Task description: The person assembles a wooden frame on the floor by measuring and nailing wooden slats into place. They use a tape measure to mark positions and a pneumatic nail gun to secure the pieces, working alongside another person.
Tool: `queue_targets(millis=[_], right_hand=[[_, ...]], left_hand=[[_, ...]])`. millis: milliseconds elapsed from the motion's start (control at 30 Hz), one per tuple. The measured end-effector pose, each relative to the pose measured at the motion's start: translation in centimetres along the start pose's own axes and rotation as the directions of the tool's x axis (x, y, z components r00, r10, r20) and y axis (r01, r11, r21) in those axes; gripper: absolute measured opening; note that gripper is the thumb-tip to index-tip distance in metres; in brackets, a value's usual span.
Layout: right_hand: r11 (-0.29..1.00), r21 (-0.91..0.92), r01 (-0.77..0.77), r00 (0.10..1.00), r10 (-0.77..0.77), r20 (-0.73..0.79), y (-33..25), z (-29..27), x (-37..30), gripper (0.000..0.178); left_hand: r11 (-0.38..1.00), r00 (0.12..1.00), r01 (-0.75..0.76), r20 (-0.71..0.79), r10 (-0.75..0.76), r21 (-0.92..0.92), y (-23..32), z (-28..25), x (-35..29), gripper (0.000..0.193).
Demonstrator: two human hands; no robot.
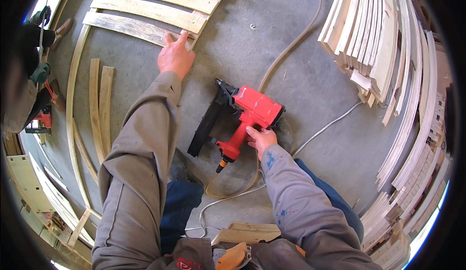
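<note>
My right hand (262,140) is closed round the handle of a red pneumatic nail gun (258,106). The tool's long black magazine (206,126) and nose are on its left side, and an orange-and-black air fitting sits at the handle's end. My left hand (175,56) reaches forward to the near right corner of a slatted wooden panel (150,12). Two fingers, spread apart, touch the edge of its nearest slat (128,27); the other fingers are hidden or unclear.
A tan air hose (286,51) loops over the grey concrete floor, with a pale cable (330,123) near it. Stacks of boards (364,22) stand at the right. Loose strips (99,105) lie at the left, where another person (36,75) has a second red nail gun (43,117) nearby.
</note>
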State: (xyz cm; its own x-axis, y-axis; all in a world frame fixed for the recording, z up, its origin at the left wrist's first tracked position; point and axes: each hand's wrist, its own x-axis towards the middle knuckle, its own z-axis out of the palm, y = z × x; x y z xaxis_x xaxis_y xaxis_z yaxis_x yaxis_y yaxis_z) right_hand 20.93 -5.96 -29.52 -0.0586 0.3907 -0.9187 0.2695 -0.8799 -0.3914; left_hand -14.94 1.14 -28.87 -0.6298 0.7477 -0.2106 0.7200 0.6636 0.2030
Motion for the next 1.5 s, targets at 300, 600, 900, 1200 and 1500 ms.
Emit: queue_targets(millis=[300, 600, 900, 1200, 1500], right_hand=[[1.0, 0.016, -0.013, 1.0, 0.013, 0.006, 0.0, 0.0, 0.0, 0.046], [1.0, 0.022, 0.0, 1.0, 0.0, -0.006, 0.1, 0.1, 0.1, 0.038], [0.994, 0.105, 0.037, 0.997, -0.03, -0.069, 0.8, 0.6, -0.4, 0.053], [0.996, 0.089, 0.027, 1.0, -0.025, -0.017, 2.2, 2.8, -1.2, 0.037], [0.905, 0.398, 0.148, 0.986, -0.168, 0.016, 1.8, 4.2, 0.1, 0.029]], left_hand=[[0.999, 0.997, 0.031, 0.075, -0.032, 0.01, 0.3, -0.4, 0.1, 0.069], [1.0, 0.998, 0.024, 0.055, -0.025, 0.018, 0.4, -0.3, 0.0, 0.064], [1.0, 1.0, -0.018, 0.0, 0.018, 0.011, 0.0, 0.6, -0.1, 0.065], [0.999, 0.995, -0.03, 0.092, 0.033, -0.028, -1.7, -0.8, -0.3, 0.069], [0.976, 0.972, -0.219, 0.08, 0.22, -0.01, -4.6, -0.9, -0.6, 0.052]])
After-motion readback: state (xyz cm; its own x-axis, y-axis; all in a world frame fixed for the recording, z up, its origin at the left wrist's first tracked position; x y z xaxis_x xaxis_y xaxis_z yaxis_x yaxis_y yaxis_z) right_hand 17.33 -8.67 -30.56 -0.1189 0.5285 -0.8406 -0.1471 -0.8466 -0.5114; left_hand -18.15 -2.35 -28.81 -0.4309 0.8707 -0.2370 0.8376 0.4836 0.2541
